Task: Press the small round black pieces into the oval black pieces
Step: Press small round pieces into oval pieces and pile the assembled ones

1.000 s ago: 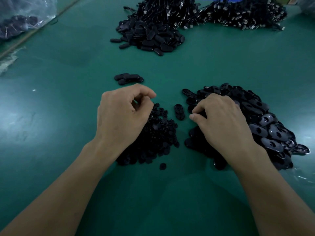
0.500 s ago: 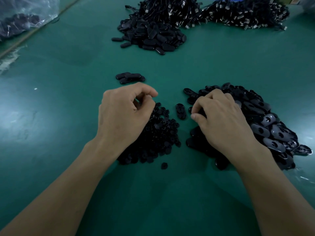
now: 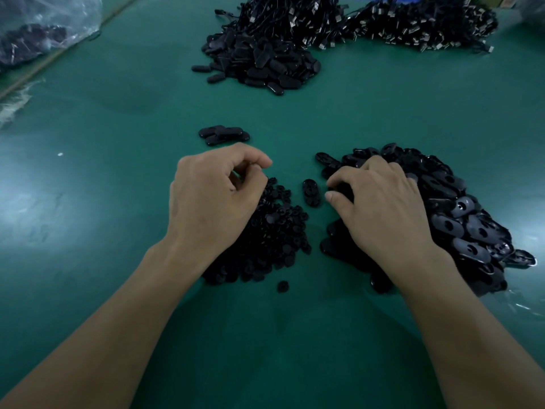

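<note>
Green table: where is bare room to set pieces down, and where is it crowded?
Free: the strip left of the left hand, toward the plastic bag; the band between the small cluster and the far heap; the table nearer than both piles. Crowded: the gap between the round-piece pile and the oval pile, with a lone oval.

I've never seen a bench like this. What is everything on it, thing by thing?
small round pieces: one pile, black, under the left hand
lone round piece: one, black, just nearer than that pile
oval pieces: one pile, black, under the right hand
single oval piece: one, black, between the hands
small cluster of ovals: a few, black, beyond the left hand
far heap of ovals: one, black, top centre
corded parts: one heap, black with metal ends, top right
plastic bag: one, clear, top left
table: one, green, under everything
left hand: one, fingers curled, on the round pile
right hand: one, fingers curled, on the oval pile
</note>
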{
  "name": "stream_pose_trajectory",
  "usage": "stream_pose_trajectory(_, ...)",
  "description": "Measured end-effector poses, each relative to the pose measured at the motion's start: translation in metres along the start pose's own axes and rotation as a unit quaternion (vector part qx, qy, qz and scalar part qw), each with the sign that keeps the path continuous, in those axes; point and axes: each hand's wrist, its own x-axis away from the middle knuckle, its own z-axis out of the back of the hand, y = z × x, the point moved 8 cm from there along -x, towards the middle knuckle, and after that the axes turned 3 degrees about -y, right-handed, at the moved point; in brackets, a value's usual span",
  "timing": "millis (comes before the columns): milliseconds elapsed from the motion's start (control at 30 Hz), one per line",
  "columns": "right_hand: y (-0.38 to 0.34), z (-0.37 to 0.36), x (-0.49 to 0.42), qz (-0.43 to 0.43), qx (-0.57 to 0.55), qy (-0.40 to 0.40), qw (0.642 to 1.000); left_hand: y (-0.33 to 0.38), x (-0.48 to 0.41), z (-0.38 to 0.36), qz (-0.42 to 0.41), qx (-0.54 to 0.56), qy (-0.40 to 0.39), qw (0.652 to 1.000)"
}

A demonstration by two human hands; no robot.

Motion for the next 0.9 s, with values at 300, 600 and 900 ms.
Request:
stream_pose_trajectory(300, 0.0000, -0.0014, -0.0001, -0.030, 0.018, -0.007, 0.999, -0.0001, 0.0000, -0.0017, 0.001, -0.004, -0.004, 1.000)
stream_pose_trajectory(600, -0.0013, 0.0006, -0.0031, -0.039, 0.039, 0.000, 0.998, 0.0006, 0.0004, -0.0021, -0.001, -0.005, -0.006, 1.000)
stream_pose_trajectory(900, 0.0007, 0.0032, -0.0014, -0.029, 0.012, 0.015, 0.999, 0.0013, -0.0001, -0.0016, -0.010, -0.006, -0.002, 1.000)
